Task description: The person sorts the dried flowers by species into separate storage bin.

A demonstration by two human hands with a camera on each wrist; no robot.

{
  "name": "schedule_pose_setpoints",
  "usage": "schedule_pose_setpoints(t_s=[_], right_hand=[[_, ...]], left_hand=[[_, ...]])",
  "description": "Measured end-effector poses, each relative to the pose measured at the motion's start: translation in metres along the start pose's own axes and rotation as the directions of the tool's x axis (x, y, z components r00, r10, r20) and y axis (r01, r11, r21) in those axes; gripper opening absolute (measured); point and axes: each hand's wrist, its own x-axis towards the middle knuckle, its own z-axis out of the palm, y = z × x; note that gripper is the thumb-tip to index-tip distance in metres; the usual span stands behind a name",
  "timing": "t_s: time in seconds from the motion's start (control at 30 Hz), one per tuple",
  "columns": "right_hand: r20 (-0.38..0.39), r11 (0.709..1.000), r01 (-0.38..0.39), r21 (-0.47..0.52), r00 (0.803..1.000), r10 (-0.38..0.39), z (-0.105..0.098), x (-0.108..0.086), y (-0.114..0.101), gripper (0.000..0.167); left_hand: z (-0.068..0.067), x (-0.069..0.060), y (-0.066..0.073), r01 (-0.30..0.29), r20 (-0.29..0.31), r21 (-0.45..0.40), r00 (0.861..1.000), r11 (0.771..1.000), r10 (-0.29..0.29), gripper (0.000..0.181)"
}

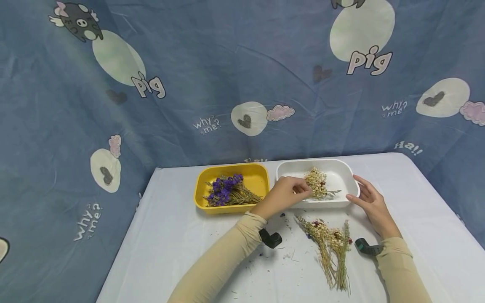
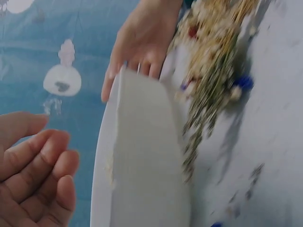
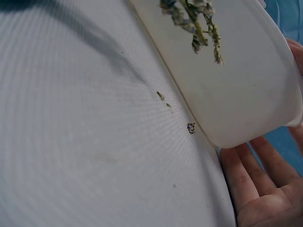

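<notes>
My left hand [image 1: 289, 191] hovers over the left part of the white tray [image 1: 342, 203]. In the left wrist view its fingers [image 2: 43, 151] are loosely bent, with the thumb apart and nothing visible between them. A small bunch of pale dried flowers [image 1: 315, 182] with a green sprig lies in that tray. At the tray's right end, my right hand [image 1: 373, 206] holds the rim between thumb and fingers. The right wrist view shows several fingers [image 3: 244, 172] against the outside of the tray's corner.
Left of the white tray stands a yellow tray [image 1: 200, 198] with purple dried flowers [image 1: 226, 188]. Bunches of dried flowers [image 1: 333, 242] lie on the white table [image 1: 151, 252], in front of the white tray. Plant crumbs are scattered nearby. A blue printed cloth [image 1: 212, 84] hangs behind.
</notes>
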Motion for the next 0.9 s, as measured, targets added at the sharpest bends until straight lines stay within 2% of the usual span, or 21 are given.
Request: schedule_pose_setpoints(t_s=[0.23, 0.43, 0.67, 0.77, 0.9], right_hand=[[0.002, 1.0, 0.004, 0.013, 1.0, -0.004, -0.001, 0.001, 0.002, 0.079], [0.001, 1.0, 0.004, 0.013, 1.0, -0.004, -0.001, 0.0, 0.003, 0.078], [-0.008, 1.0, -0.007, -0.009, 1.0, 0.007, 0.0, 0.001, 0.001, 0.079], [-0.015, 1.0, -0.021, -0.022, 1.0, 0.021, 0.0, 0.001, 0.0, 0.079], [-0.013, 1.0, -0.023, -0.012, 1.0, 0.023, 0.0, 0.001, 0.0, 0.079]], left_hand=[[0.018, -0.025, 0.006, -0.012, -0.044, -0.07, 0.999, 0.997, 0.009, 0.015], [0.038, -0.046, 0.007, 0.035, -0.098, -0.099, 0.994, 0.995, -0.045, 0.018], [0.066, -0.065, 0.01, 0.118, -0.04, -0.136, 0.991, 0.984, -0.124, 0.023], [0.076, -0.072, 0.011, 0.15, -0.021, -0.109, 0.988, 0.983, -0.154, 0.025], [0.086, -0.077, 0.012, 0.169, -0.035, -0.014, 0.985, 0.985, -0.17, 0.03]])
